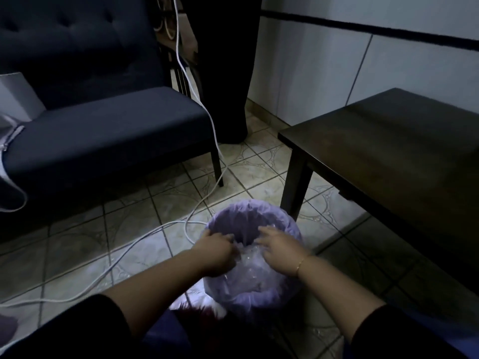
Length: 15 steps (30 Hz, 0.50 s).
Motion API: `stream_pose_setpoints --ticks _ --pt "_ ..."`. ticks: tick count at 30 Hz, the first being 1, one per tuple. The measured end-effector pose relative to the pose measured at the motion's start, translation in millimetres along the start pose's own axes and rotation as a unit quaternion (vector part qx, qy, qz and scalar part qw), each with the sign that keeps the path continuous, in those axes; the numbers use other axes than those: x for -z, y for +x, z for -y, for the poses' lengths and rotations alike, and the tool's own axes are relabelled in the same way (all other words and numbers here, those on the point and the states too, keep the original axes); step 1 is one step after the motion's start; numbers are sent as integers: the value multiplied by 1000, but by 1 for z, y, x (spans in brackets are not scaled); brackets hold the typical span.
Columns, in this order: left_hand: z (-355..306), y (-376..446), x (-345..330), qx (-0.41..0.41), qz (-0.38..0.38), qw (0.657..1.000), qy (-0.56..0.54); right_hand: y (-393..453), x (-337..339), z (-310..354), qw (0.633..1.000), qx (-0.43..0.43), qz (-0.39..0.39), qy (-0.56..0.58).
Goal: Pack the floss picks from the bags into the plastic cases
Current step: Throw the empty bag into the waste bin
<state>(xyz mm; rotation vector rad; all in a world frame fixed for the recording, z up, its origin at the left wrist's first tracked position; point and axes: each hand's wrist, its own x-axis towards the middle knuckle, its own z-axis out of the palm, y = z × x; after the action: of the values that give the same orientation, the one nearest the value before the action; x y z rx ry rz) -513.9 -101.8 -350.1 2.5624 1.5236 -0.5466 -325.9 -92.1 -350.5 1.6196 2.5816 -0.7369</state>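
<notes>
A small bin lined with a purple plastic bag [246, 216] stands on the tiled floor in front of me. Crumpled clear plastic [247, 263] lies inside it. My left hand [215, 251] reaches into the bin from the left, its fingers curled down on the clear plastic. My right hand [278, 248], with a thin gold bracelet at the wrist, comes in from the right with fingers bent and pressing on the same plastic. No floss picks or plastic cases show in this dim view.
A dark blue sofa [103, 130] stands at the left with a pale bag [10, 141] on it. A dark wooden table [388, 151] stands at the right, close to the bin. A white cable [145, 237] runs across the tiled floor [77, 244].
</notes>
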Motion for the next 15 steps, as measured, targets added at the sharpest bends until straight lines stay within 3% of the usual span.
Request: stream_pose_setpoints --ticks 4,10,15 --pt "-5 -9 35 8 -51 998 29 -31 38 -9 997 -22 -77 19" --pt "-62 -20 97 -23 -96 993 59 -100 81 -10 988 -33 -149 28" --pt "-129 -22 146 -57 -273 960 37 -148 111 -20 977 -25 -213 -12"
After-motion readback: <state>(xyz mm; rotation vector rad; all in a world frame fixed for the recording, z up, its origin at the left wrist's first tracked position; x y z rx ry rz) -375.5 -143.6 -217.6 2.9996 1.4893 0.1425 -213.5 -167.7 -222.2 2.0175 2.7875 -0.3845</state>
